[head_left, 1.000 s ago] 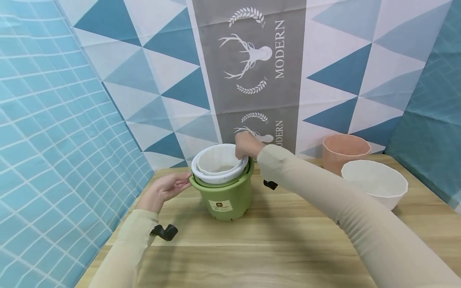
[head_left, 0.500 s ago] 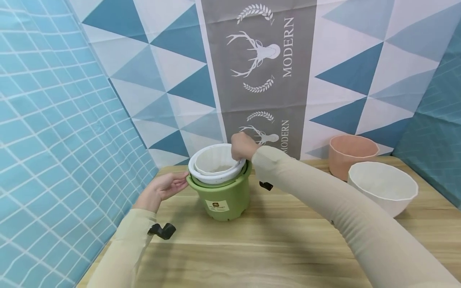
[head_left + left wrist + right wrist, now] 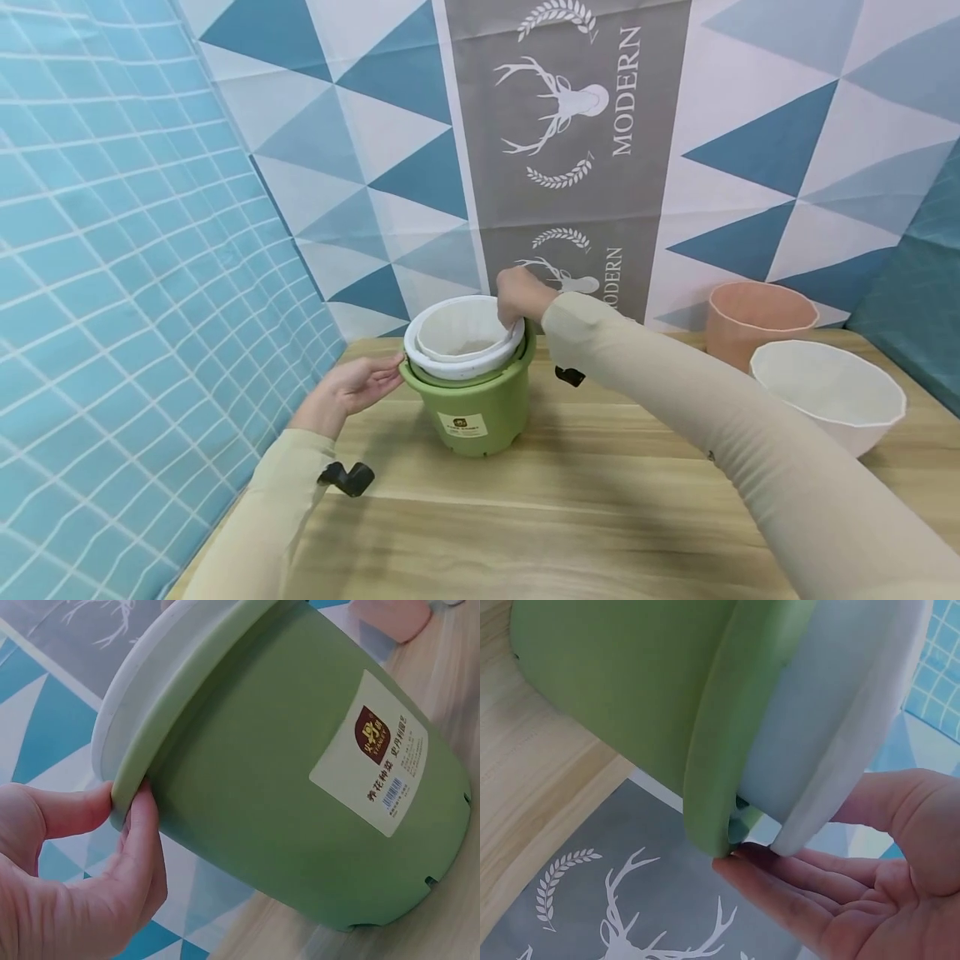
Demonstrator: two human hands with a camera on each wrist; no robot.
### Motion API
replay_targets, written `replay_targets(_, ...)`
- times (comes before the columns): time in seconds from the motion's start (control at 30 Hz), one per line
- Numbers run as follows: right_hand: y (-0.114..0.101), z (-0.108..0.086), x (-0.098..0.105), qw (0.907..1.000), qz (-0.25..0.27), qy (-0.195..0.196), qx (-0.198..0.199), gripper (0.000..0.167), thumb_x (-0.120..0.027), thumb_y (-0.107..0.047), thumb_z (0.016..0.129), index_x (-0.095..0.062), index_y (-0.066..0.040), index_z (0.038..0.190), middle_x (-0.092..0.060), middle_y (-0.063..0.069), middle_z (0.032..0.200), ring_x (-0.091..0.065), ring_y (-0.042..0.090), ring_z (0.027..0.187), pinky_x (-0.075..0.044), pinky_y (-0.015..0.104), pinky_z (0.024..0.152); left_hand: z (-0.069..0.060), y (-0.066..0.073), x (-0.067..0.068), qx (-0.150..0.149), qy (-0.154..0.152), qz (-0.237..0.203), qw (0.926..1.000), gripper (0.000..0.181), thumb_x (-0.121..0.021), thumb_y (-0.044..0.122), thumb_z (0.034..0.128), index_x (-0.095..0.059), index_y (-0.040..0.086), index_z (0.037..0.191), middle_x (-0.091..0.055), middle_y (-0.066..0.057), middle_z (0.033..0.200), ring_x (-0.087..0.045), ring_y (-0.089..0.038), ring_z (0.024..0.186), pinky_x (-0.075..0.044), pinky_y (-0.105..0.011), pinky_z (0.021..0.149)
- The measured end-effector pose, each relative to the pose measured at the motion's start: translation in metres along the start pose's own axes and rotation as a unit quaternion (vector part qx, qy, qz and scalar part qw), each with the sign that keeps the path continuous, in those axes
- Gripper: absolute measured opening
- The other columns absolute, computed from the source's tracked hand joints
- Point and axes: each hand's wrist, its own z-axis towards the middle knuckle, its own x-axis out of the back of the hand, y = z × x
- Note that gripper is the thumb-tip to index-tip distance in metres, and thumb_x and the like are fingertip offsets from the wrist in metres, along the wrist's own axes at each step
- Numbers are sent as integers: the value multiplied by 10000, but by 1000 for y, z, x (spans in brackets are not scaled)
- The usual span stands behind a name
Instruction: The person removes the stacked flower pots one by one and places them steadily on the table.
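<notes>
A green pot (image 3: 480,412) with a label stands on the table, and a white pot (image 3: 468,368) is nested in it with a smaller white pot (image 3: 450,327) inside. My left hand (image 3: 360,385) pinches the green rim at its left; the left wrist view shows thumb and fingers (image 3: 146,855) on either side of that rim. At the right side of the stack, my right hand (image 3: 519,296) holds the white rim, its thumb over the inner side. In the right wrist view the fingers (image 3: 795,892) lie under the white rim, with a fingertip at the green rim.
To the right on the wooden table (image 3: 480,533) stand a pink pot (image 3: 738,337) and, in front of it, a white pot (image 3: 832,408), partly behind my right sleeve. Patterned cloth (image 3: 570,167) hangs behind, and blue checked cloth (image 3: 150,250) at the left.
The head view has shifted, so the scene sits further right in it than half a second ago. Both hands keep their places on the nested pots.
</notes>
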Motion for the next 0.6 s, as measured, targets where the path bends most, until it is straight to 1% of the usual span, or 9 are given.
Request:
replay_targets(0.1, 3, 1, 2, 9999, 147, -62, -37, 125, -578, -14, 764, -554, -34, 885, -502, 82, 846, -466, 176, 679, -394, 185, 469, 0, -1, -1, 5, 46, 2, 10000, 242, -474, 0, 980, -407, 21, 1212, -651, -38, 922, -661, -91, 865, -588, -165, 834)
replay_targets(0.2, 5, 2, 4, 9990, 378, -182, -120, 139, -589, -29, 777, -547, -25, 909, -520, 100, 853, -495, 159, 611, -401, 180, 438, 0, 0, -3, 55, 93, 54, 9999, 162, -460, -2, 984, -440, 31, 1141, -660, -33, 898, -666, -88, 846, -592, -164, 817)
replay_targets(0.33, 6, 2, 6, 9977, 561, -315, -219, 149, -618, -59, 797, -553, -20, 925, -552, 123, 897, -539, 157, 595, -416, 179, 426, -1, 3, -5, 115, 179, 157, 9996, 96, -445, -4, 988, -472, 30, 1074, -662, -32, 866, -664, -84, 819, -594, -167, 783)
replay_targets(0.5, 7, 1, 9, 9969, 616, -410, -284, 97, -619, -50, 805, -569, -23, 882, -567, 120, 915, -543, 145, 567, -437, 173, 427, -1, 6, -9, 176, 241, 272, 9992, 102, -465, -3, 980, -475, 32, 1076, -645, -33, 878, -654, -79, 823, -587, -164, 783)
replay_targets(0.6, 7, 1, 12, 9950, 816, -441, -363, 68, -602, -24, 798, -580, -16, 861, -581, 119, 898, -581, 149, 563, -462, 173, 424, -1, 6, -9, 177, 305, 282, 9990, 110, -460, -1, 984, -467, 33, 1088, -630, -39, 891, -647, -82, 826, -585, -160, 784)
